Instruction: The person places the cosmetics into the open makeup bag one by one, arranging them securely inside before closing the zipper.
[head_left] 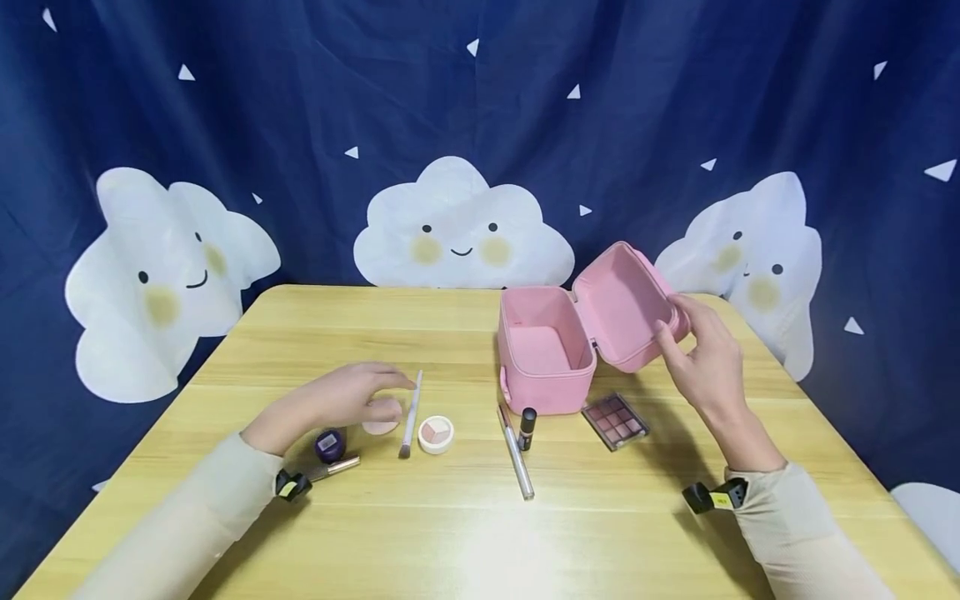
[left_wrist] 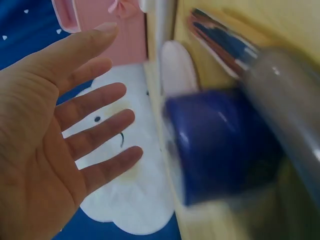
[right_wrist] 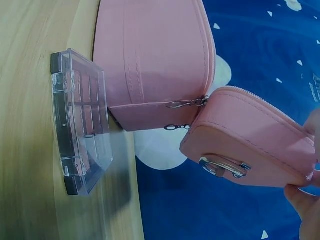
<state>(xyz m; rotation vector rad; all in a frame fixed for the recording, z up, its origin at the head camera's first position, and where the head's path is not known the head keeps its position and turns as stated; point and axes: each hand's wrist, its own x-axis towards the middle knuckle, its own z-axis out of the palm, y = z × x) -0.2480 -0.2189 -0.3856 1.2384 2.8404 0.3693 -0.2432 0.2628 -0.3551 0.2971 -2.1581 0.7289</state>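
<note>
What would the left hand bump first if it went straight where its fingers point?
Probably the slim white makeup brush, but height is unclear, so the left hand might pass above it.

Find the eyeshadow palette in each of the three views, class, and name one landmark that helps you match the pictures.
Head: the palette lies right of centre, in the lower half.
Left wrist: not in it.
Right wrist: at the left, about mid-height.
Shared landmark: the pink case, only partly visible in the left wrist view.
</note>
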